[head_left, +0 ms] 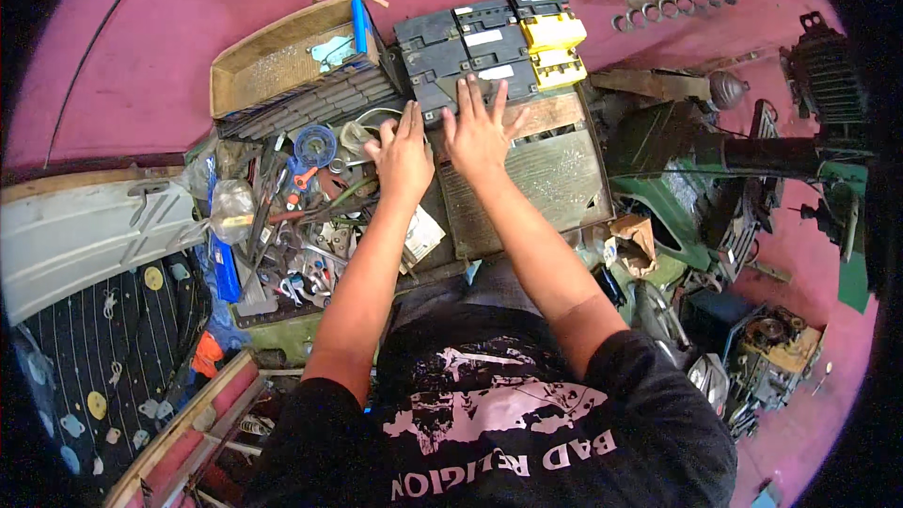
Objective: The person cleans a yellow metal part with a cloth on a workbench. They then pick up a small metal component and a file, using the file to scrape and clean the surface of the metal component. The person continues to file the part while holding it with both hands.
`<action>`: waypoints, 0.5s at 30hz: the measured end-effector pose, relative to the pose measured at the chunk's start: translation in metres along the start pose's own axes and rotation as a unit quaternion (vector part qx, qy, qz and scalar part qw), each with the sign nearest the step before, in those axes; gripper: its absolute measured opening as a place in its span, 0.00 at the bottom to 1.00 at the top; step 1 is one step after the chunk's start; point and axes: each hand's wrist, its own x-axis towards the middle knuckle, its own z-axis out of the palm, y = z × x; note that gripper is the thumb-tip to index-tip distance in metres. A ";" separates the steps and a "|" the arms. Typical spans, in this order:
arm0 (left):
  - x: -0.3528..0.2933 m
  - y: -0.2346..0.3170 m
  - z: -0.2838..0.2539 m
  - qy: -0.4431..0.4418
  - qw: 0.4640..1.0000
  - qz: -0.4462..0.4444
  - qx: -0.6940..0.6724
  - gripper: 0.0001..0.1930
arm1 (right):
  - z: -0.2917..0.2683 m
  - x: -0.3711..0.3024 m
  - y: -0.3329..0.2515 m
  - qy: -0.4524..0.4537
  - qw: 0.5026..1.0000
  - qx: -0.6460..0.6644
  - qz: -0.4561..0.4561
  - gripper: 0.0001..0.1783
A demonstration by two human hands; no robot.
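Several black batteries [437,87] stand packed in rows at the back of the bench, with yellow-topped batteries [553,33] at their right end. Across the near edge of the front black battery lie the spread fingertips of my right hand [478,130]. My left hand [404,155] is beside it, fingers stretched toward the battery's near left corner; whether they touch it I cannot tell. Neither hand holds anything. Below my right hand sits a flat, dusty ribbed panel [527,183] with a wooden strip [550,115] along its far side.
Loose tools and metal parts [301,235] crowd the bench left of my left arm, around a blue round container [315,144]. Behind them leans an open cardboard box [282,71]. A green machine [673,198] stands at right, near a torn paper bag [632,245].
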 end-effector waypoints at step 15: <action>0.005 -0.024 0.008 0.013 0.998 0.060 -0.010 0.37 | 0.013 -0.007 -0.032 -0.039 0.997 0.021 -0.063 0.29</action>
